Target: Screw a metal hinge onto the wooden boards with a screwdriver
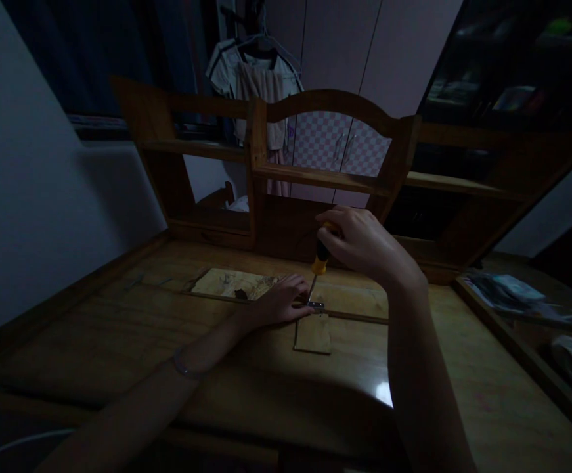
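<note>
My right hand (359,243) grips the yellow-and-black handle of a screwdriver (319,259), held nearly upright. Its thin shaft points down to a small metal hinge (316,305) on the wooden desk (132,341). My left hand (280,301) lies flat on the desk just left of the hinge, fingertips touching it. A small wooden flap (313,334) lies below the hinge. A bracelet circles my left wrist.
A wooden hutch with shelves (315,177) rises at the back of the desk. A lighter board (231,284) lies left of my left hand. Papers and clutter (512,292) sit at the right edge. Clothes hang behind (261,79). The room is dim.
</note>
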`<state>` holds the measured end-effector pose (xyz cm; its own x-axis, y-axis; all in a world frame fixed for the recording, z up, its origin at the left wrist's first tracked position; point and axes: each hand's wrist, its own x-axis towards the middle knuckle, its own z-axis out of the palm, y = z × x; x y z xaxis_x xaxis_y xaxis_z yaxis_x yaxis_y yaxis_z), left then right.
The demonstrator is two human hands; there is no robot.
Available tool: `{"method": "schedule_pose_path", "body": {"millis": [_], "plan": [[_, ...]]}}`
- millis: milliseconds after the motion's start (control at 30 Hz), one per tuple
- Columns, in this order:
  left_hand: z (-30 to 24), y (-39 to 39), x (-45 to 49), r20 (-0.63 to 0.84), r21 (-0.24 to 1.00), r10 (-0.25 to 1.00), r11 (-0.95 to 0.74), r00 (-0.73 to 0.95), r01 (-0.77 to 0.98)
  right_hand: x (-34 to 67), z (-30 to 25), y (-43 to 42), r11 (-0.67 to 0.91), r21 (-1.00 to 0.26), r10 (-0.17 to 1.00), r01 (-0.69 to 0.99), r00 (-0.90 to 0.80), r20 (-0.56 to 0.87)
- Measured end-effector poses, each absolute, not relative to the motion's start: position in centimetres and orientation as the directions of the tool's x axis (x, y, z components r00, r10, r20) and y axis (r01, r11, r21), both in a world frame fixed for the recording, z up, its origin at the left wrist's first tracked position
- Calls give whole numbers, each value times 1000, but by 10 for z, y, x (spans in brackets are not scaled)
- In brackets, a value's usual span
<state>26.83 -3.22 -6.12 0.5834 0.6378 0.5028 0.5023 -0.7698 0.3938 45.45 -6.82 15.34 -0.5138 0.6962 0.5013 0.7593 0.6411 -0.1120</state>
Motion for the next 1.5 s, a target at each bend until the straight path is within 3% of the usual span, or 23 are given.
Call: {"method": "schedule_pose_path", "body": {"millis": [400, 567, 733, 933, 1100, 1267, 1500], "plan": [[-62, -30, 270, 506, 390, 652, -757, 565, 524, 452, 147, -60, 602, -171, 753, 780, -482, 448], [-59, -32, 269, 503, 422, 650, -760, 570, 494, 452, 145, -61, 585, -102, 741, 805, -478, 472], [-59, -33, 269, 505, 422, 642, -766, 577, 484, 451, 143, -60, 446, 5, 772, 895, -388, 504], [-58, -36, 269, 504, 422, 653, -757, 565, 498, 453, 147, -63, 557, -139, 778, 818, -456, 433], [-59, -37, 267, 518, 391, 643, -765, 565, 511, 451, 144, -62, 585, -109, 745, 803, -480, 463], [-62, -36, 267, 538, 377, 612, -790, 580, 484, 450, 143, -64, 508, -13, 762, 861, -442, 472], [-59, -38, 268, 514, 391, 642, -766, 569, 510, 451, 148, -66, 588, -147, 759, 796, -479, 442]]}}
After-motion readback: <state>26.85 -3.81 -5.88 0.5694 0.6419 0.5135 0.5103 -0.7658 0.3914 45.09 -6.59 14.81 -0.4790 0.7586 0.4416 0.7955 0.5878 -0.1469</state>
